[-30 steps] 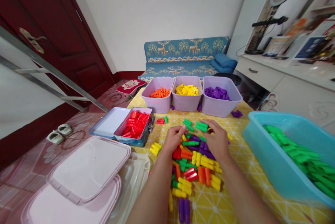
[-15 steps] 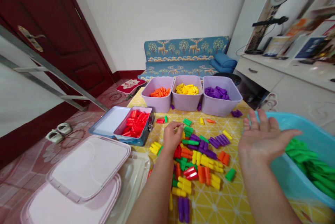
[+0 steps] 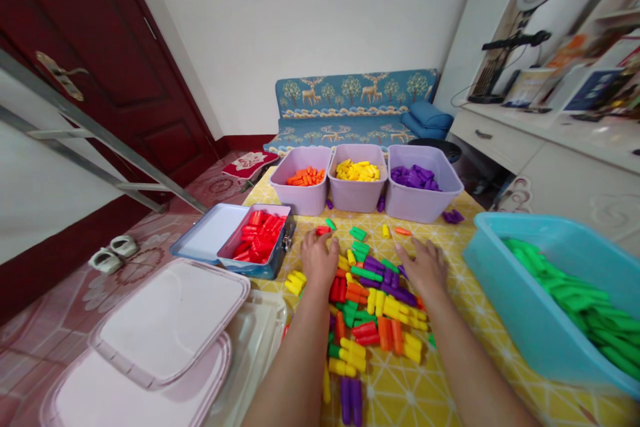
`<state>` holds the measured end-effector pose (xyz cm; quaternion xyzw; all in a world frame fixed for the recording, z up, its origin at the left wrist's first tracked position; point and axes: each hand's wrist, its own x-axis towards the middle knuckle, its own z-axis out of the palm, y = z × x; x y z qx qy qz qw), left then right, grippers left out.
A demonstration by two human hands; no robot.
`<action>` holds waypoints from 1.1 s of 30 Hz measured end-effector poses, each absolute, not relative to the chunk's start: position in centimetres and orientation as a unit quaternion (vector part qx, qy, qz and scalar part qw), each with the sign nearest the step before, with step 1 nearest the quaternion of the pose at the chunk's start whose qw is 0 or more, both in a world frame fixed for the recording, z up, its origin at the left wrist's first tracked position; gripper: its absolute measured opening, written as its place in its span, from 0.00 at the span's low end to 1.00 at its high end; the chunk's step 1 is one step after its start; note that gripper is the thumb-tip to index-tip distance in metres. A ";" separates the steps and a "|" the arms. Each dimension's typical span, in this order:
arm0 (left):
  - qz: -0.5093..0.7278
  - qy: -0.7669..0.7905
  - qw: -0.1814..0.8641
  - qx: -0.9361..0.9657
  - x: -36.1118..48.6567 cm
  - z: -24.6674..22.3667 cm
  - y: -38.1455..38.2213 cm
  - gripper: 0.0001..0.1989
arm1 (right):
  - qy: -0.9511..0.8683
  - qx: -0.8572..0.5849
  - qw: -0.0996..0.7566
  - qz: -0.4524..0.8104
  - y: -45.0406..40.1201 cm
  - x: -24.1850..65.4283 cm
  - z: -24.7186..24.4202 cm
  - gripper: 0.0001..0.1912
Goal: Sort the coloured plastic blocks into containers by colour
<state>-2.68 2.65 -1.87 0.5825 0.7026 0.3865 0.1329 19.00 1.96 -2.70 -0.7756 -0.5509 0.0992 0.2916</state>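
Note:
My left hand (image 3: 319,260) lies low over the left of the pile, palm down, fingers apart. Just past its fingertips is a red tube-shaped plastic piece (image 3: 323,230), with a small green piece (image 3: 331,222) beyond. On the right of the pile, my right hand (image 3: 425,268) reaches down with thumb and fingers spread, partly covering some purple pieces. Between the hands lie green pieces (image 3: 361,252), a purple cluster (image 3: 385,274), yellow pieces (image 3: 395,309) and orange pieces (image 3: 389,334), many joined side by side. No held piece shows in either hand.
Lilac bins hold orange (image 3: 300,200), yellow (image 3: 357,195) and purple pieces (image 3: 424,204) at the back. A hinged tin (image 3: 273,267) with red pieces stands left, near stacked lids (image 3: 170,320). A turquoise tub (image 3: 520,307) of green pieces is on the right.
My right hand has turned palm down and moved left from beside the turquoise tub to the pile. My left hand has shifted slightly left, its fingers spreading near the red piece.

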 end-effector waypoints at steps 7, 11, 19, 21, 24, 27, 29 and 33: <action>0.496 0.511 0.385 0.587 -2.3 -1.1 2.6 0.19 | -0.666 -0.554 0.409 0.287 1.3 15.0 -1.3 0.28; 0.505 0.531 0.343 0.588 -2.4 -0.9 2.4 0.20 | -0.732 -0.541 0.325 0.255 0.2 16.9 2.0 0.24; 0.397 0.689 0.170 0.582 -2.7 -0.3 1.6 0.28 | -0.800 -0.562 0.036 0.206 -3.1 18.2 6.0 0.14; 0.383 0.688 0.187 0.588 -2.7 -0.2 1.5 0.28 | -0.809 -0.560 0.039 0.174 -3.3 16.8 5.6 0.22; 0.401 0.666 0.212 0.593 -2.7 -0.4 1.6 0.27 | -0.813 -0.557 0.057 0.158 -3.1 15.2 4.9 0.28; 0.428 0.631 0.256 0.594 -2.6 -0.5 1.7 0.26 | -0.803 -0.573 0.084 0.140 -2.3 14.6 4.1 0.19; 0.430 0.608 0.272 0.609 -2.5 -0.6 1.7 0.27 | -0.782 -0.600 0.110 0.127 -1.6 14.5 3.3 0.14; 0.430 0.559 0.284 0.649 -2.4 -0.5 1.6 0.24 | -0.728 -0.613 0.242 0.186 -0.1 14.5 1.1 0.09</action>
